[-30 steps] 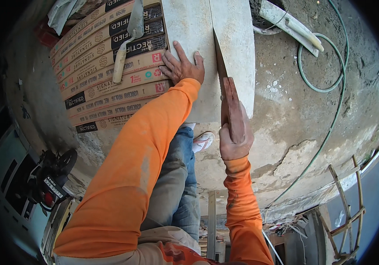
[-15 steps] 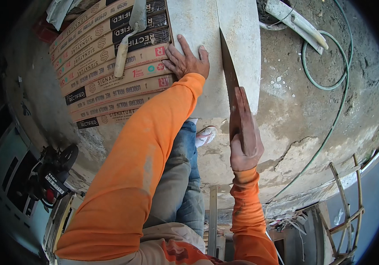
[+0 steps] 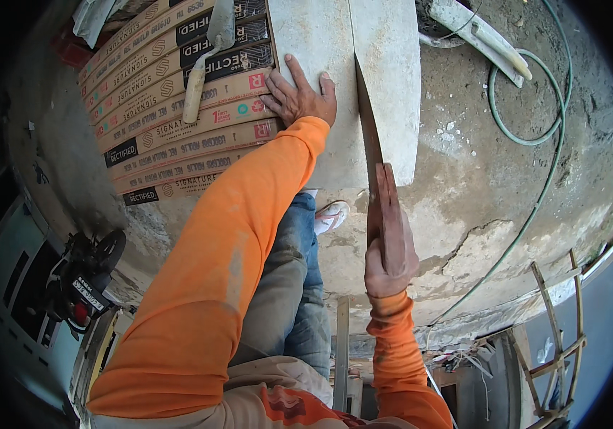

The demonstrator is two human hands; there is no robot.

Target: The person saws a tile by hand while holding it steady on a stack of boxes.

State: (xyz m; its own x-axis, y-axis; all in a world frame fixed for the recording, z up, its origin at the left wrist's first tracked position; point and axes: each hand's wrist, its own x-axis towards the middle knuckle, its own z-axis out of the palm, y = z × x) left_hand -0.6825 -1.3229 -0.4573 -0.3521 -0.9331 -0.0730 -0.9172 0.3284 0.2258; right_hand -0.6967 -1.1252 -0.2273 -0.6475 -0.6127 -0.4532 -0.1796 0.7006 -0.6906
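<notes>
A pale grey board [image 3: 306, 136] lies flat, its left edge on a stack of cardboard tile boxes [image 3: 199, 150]. My left hand [image 3: 301, 96] presses flat on it, fingers spread, the fingertips reaching over the board's left edge and the boxes. My right hand [image 3: 391, 250] is wrapped round the wooden handle of a handsaw [image 3: 369, 129]. The saw's blade sits in a long cut that runs away from me through the board; a thin line continues beyond the blade's tip. Pale dust lies along the board's far part.
A trowel [image 3: 206, 64] with a wooden handle rests on the boxes. Right of the board, a green hose [image 3: 546, 193] curls over the rough concrete floor, near a pale broken strip [image 3: 478, 39]. A wooden ladder-like frame [image 3: 560, 350] stands lower right, a parked motorcycle [image 3: 85, 279] lower left.
My right hand has drawn the saw back toward me, so its handle is lower in the view. My left hand stays on the board.
</notes>
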